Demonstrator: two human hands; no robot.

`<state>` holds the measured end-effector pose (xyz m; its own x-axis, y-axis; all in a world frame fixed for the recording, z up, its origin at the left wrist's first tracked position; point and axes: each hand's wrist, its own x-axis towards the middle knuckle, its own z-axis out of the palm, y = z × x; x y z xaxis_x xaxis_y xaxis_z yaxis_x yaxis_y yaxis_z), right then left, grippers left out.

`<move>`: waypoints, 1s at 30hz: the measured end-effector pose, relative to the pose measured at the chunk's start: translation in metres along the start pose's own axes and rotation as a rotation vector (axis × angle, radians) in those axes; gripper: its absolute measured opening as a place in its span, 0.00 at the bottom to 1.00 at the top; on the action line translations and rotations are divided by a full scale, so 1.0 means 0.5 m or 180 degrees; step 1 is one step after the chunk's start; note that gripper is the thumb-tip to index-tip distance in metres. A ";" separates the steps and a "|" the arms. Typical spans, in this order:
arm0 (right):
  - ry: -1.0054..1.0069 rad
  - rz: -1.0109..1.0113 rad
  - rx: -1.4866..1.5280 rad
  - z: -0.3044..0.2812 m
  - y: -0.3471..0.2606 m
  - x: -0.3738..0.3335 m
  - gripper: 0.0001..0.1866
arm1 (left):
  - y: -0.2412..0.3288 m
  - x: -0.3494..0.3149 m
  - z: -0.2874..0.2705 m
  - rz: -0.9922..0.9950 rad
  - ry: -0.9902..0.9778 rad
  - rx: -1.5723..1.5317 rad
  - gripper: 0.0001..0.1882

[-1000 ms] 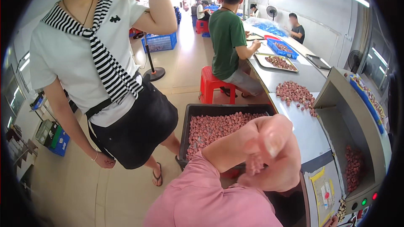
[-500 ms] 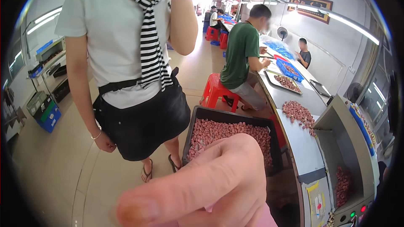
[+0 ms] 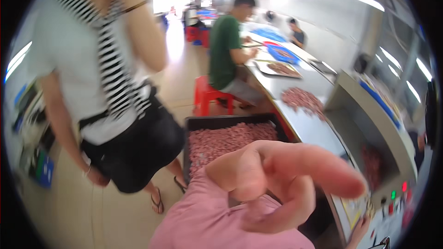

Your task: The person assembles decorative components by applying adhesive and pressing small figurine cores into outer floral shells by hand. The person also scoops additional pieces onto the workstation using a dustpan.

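My left hand (image 3: 281, 182), in a pink sleeve (image 3: 198, 216), is raised close in front of me. Its index finger stretches out to the right, the other fingers are loosely bent, and nothing is in it. Behind it stands a black crate (image 3: 187, 145) filled with small reddish-brown pieces (image 3: 221, 140). Low at the right, my right hand (image 3: 362, 230) rests beside a grey machine (image 3: 341, 92) with lit red and green buttons. Its fingers are small and blurred, so their grip is unclear. More pieces lie inside the machine's opening.
A person (image 3: 101, 110) in a white top and black shorts stands close at left. Another in green (image 3: 224, 48) sits on a red stool (image 3: 201, 97) at a long worktable (image 3: 288, 131). On it are a piece heap (image 3: 302, 101), a metal tray (image 3: 263, 69) and a blue basket (image 3: 284, 55).
My left hand has turned from reaching left to pointing right, showing more sleeve. The view has shifted, so the person and table sit farther left. My right hand has come into view.
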<state>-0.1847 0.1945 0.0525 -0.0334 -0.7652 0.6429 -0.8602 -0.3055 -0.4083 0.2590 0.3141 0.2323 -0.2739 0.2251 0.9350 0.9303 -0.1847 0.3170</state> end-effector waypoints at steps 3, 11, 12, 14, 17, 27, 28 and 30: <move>-0.0232 0.0840 -0.0025 0.018 0.194 -0.058 0.12 | -0.034 -0.027 -0.123 -0.1761 0.1999 0.0461 0.27; 0.0161 0.0802 -0.0301 0.017 0.136 0.002 0.05 | -0.252 -0.246 -0.445 -0.3082 0.3466 0.1597 0.10; 0.0172 0.0780 -0.0360 0.018 0.147 0.007 0.05 | -0.276 -0.266 -0.467 -0.3100 0.3555 0.1547 0.10; 0.0101 0.0824 -0.0395 0.020 0.148 0.028 0.05 | -0.311 -0.301 -0.508 -0.3139 0.3757 0.1388 0.10; -0.0201 0.0970 -0.0518 0.005 0.162 0.056 0.05 | -0.377 -0.335 -0.564 -0.3048 0.4143 0.1042 0.14; -0.0921 0.1394 -0.0245 0.037 0.133 0.126 0.07 | -0.520 -0.391 -0.640 -0.2706 0.4402 0.0459 0.13; -0.0873 0.1365 0.0021 0.057 0.116 0.138 0.07 | -0.525 -0.399 -0.641 -0.2750 0.4402 0.0381 0.13; -0.0909 0.1074 -0.0028 0.108 0.111 0.151 0.09 | -0.525 -0.417 -0.646 -0.2813 0.4430 0.0275 0.13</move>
<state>-0.2075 0.0892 0.0436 -0.1723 -0.9476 0.2691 -0.8296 -0.0078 -0.5583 -0.0070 0.0069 0.0055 -0.6433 -0.7606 -0.0878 0.3743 -0.4124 0.8305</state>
